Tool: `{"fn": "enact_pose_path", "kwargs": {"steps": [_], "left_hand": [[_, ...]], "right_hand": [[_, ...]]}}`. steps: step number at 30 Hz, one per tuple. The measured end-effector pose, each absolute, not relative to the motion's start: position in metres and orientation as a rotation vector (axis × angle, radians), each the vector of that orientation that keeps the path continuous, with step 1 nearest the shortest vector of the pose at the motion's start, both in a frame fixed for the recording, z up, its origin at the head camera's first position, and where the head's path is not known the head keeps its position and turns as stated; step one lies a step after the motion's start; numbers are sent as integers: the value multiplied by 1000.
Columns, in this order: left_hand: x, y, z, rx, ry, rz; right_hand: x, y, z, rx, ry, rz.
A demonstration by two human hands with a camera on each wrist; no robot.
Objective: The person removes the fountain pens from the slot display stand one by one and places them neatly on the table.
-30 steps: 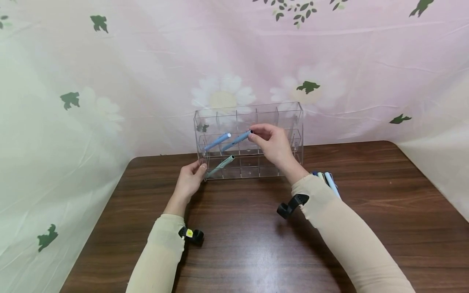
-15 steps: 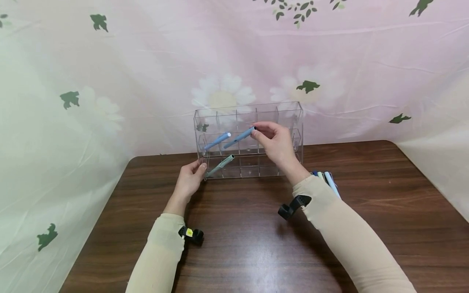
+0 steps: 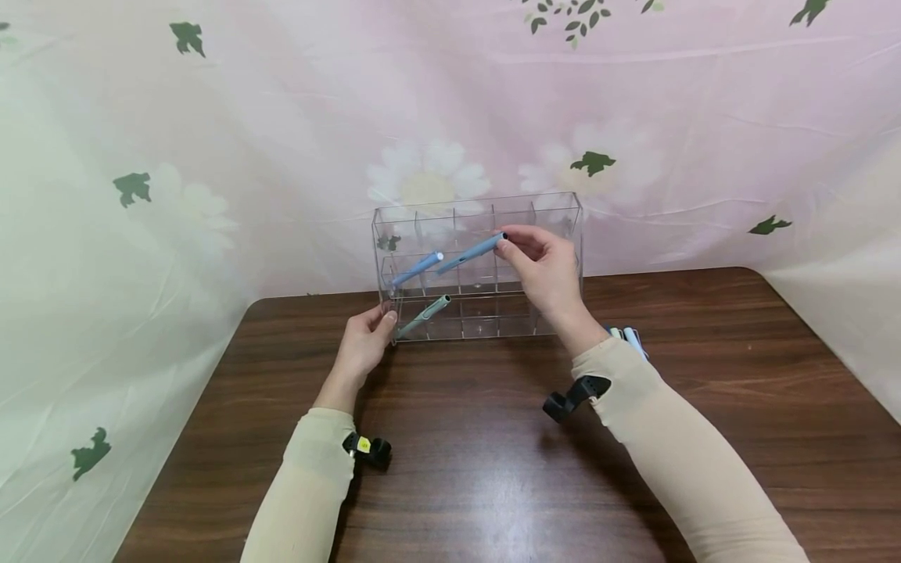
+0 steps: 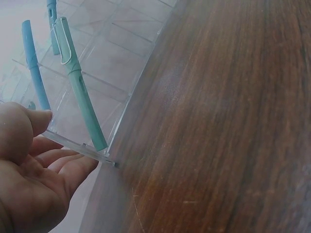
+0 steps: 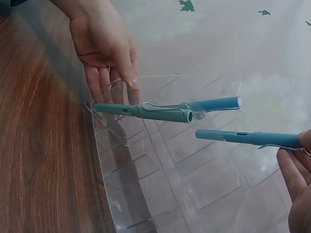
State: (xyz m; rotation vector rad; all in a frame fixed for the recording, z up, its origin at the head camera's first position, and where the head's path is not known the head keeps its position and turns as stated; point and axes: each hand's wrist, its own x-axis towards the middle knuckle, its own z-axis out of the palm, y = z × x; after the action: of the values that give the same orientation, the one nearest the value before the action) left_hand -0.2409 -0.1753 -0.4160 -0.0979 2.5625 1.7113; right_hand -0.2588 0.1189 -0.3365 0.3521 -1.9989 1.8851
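A clear plastic pen organizer (image 3: 480,328) with several compartments stands at the back of the table. My left hand (image 3: 364,344) grips its left side, thumb in front and fingers behind. My right hand (image 3: 551,270) pinches a blue pen (image 3: 470,254) by its capped end; in the right wrist view that pen (image 5: 243,137) points left, tilted over the organizer and apart from the other pens. A green pen (image 3: 425,315) leans in the lower front left compartment, its clip showing in the left wrist view. Behind it, another blue pen (image 3: 418,269) leans in the row above.
Several more pens (image 3: 632,341) lie on the brown wooden table (image 3: 457,469) to the right, partly hidden by my right wrist. A flowered cloth (image 3: 303,156) hangs directly behind the organizer and along both sides.
My right hand has moved up and to the right, drawing the blue pen along with it. My left hand keeps its hold on the organizer, which has stayed in place.
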Motion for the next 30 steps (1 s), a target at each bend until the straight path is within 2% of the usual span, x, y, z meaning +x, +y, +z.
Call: {"fn": "enact_pose_path", "kwargs": {"steps": [30], "left_hand": [[-241, -175, -418, -98, 2556, 1732]], "right_hand": [[-237, 153, -324, 367, -1723, 1983]]}}
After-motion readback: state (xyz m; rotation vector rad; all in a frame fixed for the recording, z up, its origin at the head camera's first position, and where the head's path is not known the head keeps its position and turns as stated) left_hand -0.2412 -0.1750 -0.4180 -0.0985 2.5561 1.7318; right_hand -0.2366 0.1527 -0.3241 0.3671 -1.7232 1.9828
